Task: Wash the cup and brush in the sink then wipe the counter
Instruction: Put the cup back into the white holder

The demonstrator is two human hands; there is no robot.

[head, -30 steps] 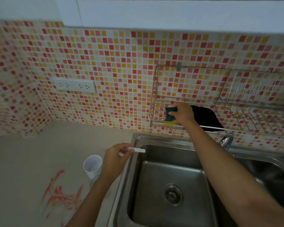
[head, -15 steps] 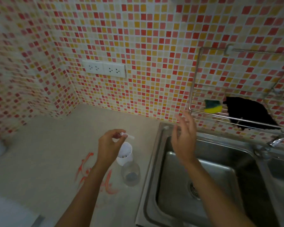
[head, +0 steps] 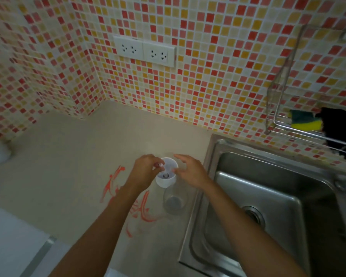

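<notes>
Beige counter (head: pixel 72 176): white cup (head: pixel 166 177), clear glass (head: pixel 175 200), red smears (head: pixel 116 182).

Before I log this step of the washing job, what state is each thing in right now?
white cup: upright on the counter, open top
brush: pinched by the left hand, lower end inside the cup
right hand: open beside the cup, holding nothing
clear glass: upright, looks empty
counter: smeared with red marks
sink: no items visible in it
sponge: resting on the wire rack
</notes>
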